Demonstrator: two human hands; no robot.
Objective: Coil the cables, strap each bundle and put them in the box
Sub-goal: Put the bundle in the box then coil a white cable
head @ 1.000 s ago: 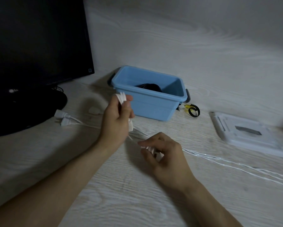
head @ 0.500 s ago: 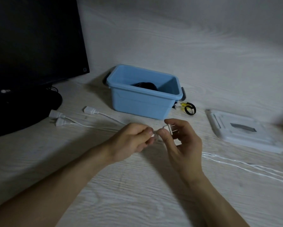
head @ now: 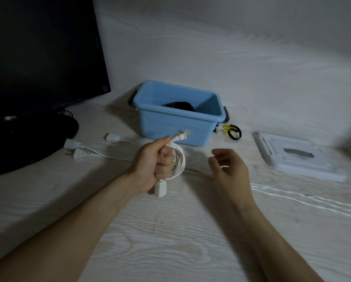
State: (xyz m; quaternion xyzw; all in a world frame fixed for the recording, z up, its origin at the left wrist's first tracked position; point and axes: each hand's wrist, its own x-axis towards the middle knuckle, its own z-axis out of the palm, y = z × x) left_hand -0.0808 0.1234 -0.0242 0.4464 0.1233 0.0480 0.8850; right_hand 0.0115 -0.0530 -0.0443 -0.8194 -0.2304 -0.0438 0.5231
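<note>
My left hand (head: 152,162) grips a coiled white cable (head: 179,160) in front of the blue box (head: 176,122). Its plug sticks out above my fist and its socket end hangs below. My right hand (head: 229,171) hovers just right of the coil, fingers loosely curled, holding nothing. A dark bundle (head: 180,104) lies inside the box. More white cables with plugs (head: 79,150) lie on the table to the left, and loose white cable strands (head: 292,197) trail off to the right. Black and yellow straps (head: 232,131) sit right of the box.
A black monitor (head: 40,51) on its stand fills the left side. The white box lid (head: 296,157) lies flat at the right. A pale wall rises close behind the box. The wood-grain table (head: 170,231) stretches toward me.
The cable is now a full coil held in my left fist alone. My right hand has let go of the plug and moved off to the right.
</note>
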